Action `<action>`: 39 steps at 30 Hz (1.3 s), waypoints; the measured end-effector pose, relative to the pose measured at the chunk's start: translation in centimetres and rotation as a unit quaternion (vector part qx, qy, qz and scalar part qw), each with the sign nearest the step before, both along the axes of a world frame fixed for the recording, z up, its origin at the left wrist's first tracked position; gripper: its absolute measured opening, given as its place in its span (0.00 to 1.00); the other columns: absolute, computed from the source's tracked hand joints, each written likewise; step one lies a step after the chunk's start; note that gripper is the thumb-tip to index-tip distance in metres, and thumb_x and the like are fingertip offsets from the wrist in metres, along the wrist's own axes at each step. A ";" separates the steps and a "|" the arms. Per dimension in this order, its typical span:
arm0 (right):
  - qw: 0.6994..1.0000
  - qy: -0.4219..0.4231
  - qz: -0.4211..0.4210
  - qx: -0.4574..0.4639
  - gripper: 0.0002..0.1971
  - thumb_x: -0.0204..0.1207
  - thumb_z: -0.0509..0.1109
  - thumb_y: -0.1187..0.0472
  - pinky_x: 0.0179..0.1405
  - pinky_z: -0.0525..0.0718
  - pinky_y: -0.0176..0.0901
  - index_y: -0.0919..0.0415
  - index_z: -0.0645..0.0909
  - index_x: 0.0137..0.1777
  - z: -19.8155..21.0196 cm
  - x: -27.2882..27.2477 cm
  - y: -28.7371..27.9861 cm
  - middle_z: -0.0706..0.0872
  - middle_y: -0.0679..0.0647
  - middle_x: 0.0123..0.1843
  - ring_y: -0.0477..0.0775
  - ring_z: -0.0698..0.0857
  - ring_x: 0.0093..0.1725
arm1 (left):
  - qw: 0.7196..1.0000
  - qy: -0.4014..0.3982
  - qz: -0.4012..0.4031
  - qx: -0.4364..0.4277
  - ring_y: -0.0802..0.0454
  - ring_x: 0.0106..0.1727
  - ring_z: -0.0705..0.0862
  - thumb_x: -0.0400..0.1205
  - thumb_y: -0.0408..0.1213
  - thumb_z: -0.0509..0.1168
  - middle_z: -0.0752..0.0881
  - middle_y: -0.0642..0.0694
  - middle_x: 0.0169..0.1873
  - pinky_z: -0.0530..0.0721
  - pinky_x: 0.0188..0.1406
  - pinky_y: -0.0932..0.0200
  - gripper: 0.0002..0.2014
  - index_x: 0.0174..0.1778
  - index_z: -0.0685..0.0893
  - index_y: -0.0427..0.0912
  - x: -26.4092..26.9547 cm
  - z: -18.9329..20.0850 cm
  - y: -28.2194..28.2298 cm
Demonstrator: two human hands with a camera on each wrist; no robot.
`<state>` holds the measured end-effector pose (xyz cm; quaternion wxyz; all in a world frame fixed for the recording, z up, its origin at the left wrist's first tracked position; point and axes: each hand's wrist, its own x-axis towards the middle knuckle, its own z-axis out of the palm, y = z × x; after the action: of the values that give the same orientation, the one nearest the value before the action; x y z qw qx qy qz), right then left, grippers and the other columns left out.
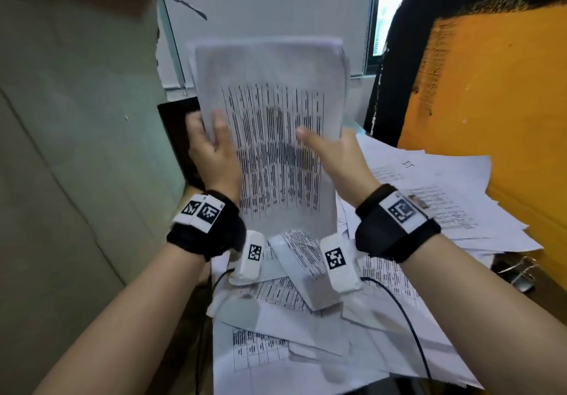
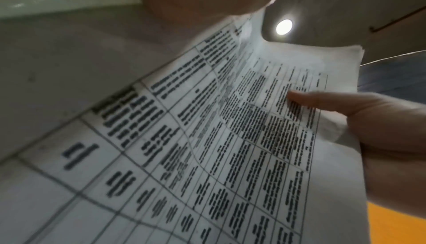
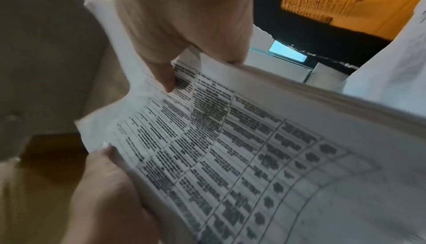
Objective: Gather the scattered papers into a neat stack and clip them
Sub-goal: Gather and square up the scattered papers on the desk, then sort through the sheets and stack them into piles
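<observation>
I hold a stack of printed papers (image 1: 276,97) upright above the desk, its table print facing me. My left hand (image 1: 207,126) grips its left edge, thumb on the front and fingers behind. At the right edge my right hand (image 1: 325,141) grips it the same way. The left wrist view shows the stack (image 2: 207,138) with my right hand (image 2: 380,129), its thumb on the page. In the right wrist view the stack (image 3: 253,147) runs between my right hand (image 3: 184,20) and left hand (image 3: 103,184). Loose sheets (image 1: 429,210) lie scattered below. A binder clip (image 1: 521,275) lies at the right.
More printed sheets (image 1: 276,348) overlap in a pile near me, with a black cable (image 1: 405,311) across them. An orange cardboard panel (image 1: 491,103) stands at the right and a grey board (image 1: 76,118) at the left. A window with a blind (image 1: 276,1) is behind.
</observation>
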<state>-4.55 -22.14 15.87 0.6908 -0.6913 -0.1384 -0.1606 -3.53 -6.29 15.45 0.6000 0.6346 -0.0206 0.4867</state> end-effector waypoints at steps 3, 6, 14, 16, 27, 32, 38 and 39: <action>0.998 -0.034 0.012 0.044 0.06 0.76 0.75 0.60 0.51 0.85 0.34 0.53 0.83 0.50 0.9 -0.1 -0.7 0.90 0.47 0.48 0.40 0.88 0.49 | 0.999 -0.008 -0.035 0.000 0.89 0.40 0.75 0.89 0.36 0.53 0.80 0.71 0.40 0.67 0.43 0.88 0.07 0.58 0.74 0.42 -0.1 1.2 0.6; 0.996 0.068 0.032 -0.051 0.16 0.73 0.77 0.62 0.62 0.84 0.50 0.61 0.84 0.61 -3.3 1.1 -2.2 0.90 0.56 0.57 0.54 0.88 0.59 | 0.990 0.111 -0.082 -0.020 0.64 0.73 0.72 0.88 0.49 0.50 0.74 0.57 0.71 0.65 0.71 0.69 0.26 0.79 0.66 0.37 1.1 -1.8 2.6; 0.989 0.137 0.027 -0.043 0.08 0.74 0.75 0.68 0.34 0.75 0.36 0.63 0.77 0.42 -10.0 1.5 -0.6 0.77 0.52 0.33 0.44 0.76 0.30 | 0.953 0.297 -0.043 -0.052 0.43 0.64 0.77 0.87 0.43 0.51 0.78 0.38 0.65 0.70 0.55 0.62 0.21 0.71 0.72 0.34 2.6 -8.3 3.2; 0.993 0.110 0.005 -0.034 0.11 0.75 0.76 0.62 0.31 0.71 0.37 0.59 0.75 0.40 -8.5 1.8 -0.2 0.74 0.50 0.32 0.47 0.73 0.29 | 0.960 0.278 -0.007 0.013 0.38 0.55 0.81 0.86 0.40 0.52 0.83 0.31 0.55 0.72 0.45 0.57 0.17 0.58 0.77 0.30 3.1 -7.6 3.8; 0.954 0.276 0.106 -0.040 0.22 0.79 0.69 0.45 0.58 0.86 0.56 0.63 0.80 0.62 -10.2 0.8 -1.2 0.87 0.56 0.56 0.62 0.88 0.53 | 0.814 0.510 -0.265 -0.082 0.48 0.38 0.89 0.86 0.32 0.59 0.90 0.43 0.41 0.89 0.39 0.53 0.18 0.71 0.75 0.31 0.3 -9.7 7.7; 0.816 0.164 0.314 -0.456 0.40 0.73 0.70 0.37 0.74 0.75 0.52 0.48 0.61 0.83 -7.6 -4.7 -1.0 0.76 0.47 0.75 0.48 0.78 0.71 | 0.882 0.412 -0.153 -0.172 0.60 0.15 0.82 0.84 0.24 0.58 0.90 0.42 0.33 0.80 0.11 0.65 0.19 0.73 0.72 0.28 -1.4 -9.7 10.1; 0.555 0.063 0.320 -0.765 0.69 0.55 0.81 0.33 0.81 0.51 0.70 0.41 0.31 0.83 -12.5 -10.9 2.0 0.34 0.52 0.87 0.58 0.38 0.86 | 0.900 0.413 -0.066 -0.119 0.56 0.10 0.75 0.85 0.25 0.59 0.75 0.37 0.33 0.67 0.06 0.73 0.09 0.61 0.74 0.32 -4.0 -10.6 9.6; 0.542 0.049 0.305 -0.781 0.69 0.57 0.82 0.37 0.80 0.50 0.74 0.40 0.29 0.83 -13.1 -11.5 2.0 0.31 0.54 0.86 0.60 0.35 0.85 | 0.898 0.424 -0.065 -0.103 0.54 0.10 0.74 0.85 0.26 0.59 0.74 0.38 0.31 0.68 0.07 0.73 0.07 0.57 0.75 0.32 -4.6 -10.5 9.2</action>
<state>-16.09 -20.15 2.73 -0.1100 -0.8803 -0.3776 0.2654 -8.14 2.94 5.00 0.6443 0.7128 0.2441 0.1311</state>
